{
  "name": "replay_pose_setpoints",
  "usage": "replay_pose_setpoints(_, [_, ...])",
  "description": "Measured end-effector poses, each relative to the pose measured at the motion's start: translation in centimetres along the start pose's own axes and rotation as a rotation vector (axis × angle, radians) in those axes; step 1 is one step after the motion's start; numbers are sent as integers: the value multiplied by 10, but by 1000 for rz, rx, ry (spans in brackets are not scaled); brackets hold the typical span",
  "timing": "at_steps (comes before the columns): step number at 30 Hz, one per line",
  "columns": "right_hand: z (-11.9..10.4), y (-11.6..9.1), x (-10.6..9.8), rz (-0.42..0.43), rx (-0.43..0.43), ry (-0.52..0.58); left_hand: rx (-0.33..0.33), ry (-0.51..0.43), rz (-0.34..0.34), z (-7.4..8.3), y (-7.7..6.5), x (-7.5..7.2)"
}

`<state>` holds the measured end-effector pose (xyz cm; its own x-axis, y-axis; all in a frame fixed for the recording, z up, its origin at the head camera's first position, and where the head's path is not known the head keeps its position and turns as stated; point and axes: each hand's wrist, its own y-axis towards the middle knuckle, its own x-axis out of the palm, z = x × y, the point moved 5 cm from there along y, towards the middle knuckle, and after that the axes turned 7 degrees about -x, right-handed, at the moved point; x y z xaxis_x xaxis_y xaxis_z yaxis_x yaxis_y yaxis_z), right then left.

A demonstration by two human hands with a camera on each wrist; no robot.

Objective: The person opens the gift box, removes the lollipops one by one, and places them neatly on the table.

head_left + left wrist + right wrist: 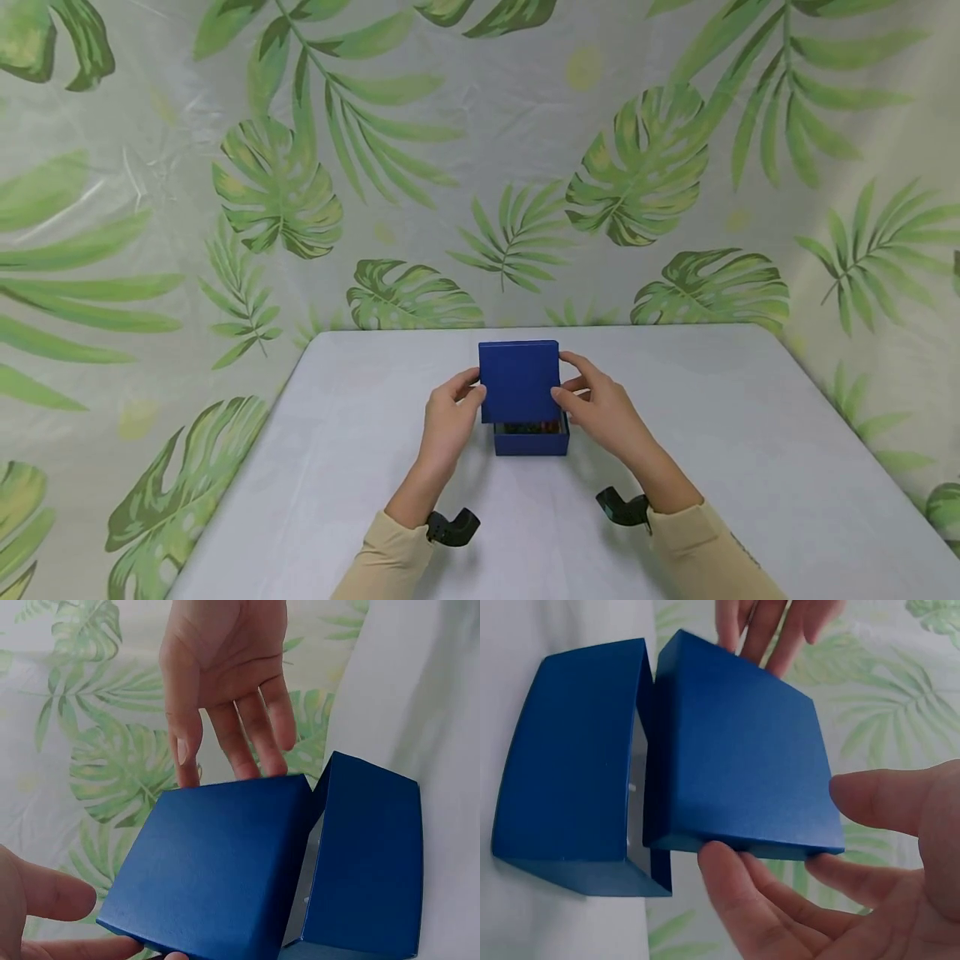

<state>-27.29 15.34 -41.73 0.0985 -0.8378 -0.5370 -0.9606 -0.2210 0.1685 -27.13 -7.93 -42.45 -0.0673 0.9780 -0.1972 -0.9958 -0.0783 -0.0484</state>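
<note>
A square blue box lid (519, 382) is held tilted up between both hands, over the blue box base (531, 445) on the table. My left hand (450, 417) grips its left edge with thumb and fingers. The right hand (603, 408) holds the opposite edge, thumb near the front face. In the right wrist view, several fingers of the right hand (802, 907) touch the lid's side. Beneath the lid, a narrow strip of dark, multicoloured contents (531, 427) shows inside the base. The lid hides most of the inside.
A white-covered table (360, 433) extends around the box, its far edge close behind the lid. Behind it hangs a leaf-patterned sheet (517, 150). Each wrist carries a black curved camera mount, one by the left sleeve (390, 550).
</note>
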Motion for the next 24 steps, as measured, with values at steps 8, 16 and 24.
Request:
replay_pose_setpoints(8, [-6, -3, 4, 10, -7, 38, -3, -54, 21, 3, -11, -3])
replay_pose_setpoints(16, [-16, -3, 11, 21, -32, 47, -5, -163, 56, -3, -17, -17])
replay_pose_setpoints(24, [-21, -6, 19, 59, -53, 107, -19, -319, 40, -6, -18, -27])
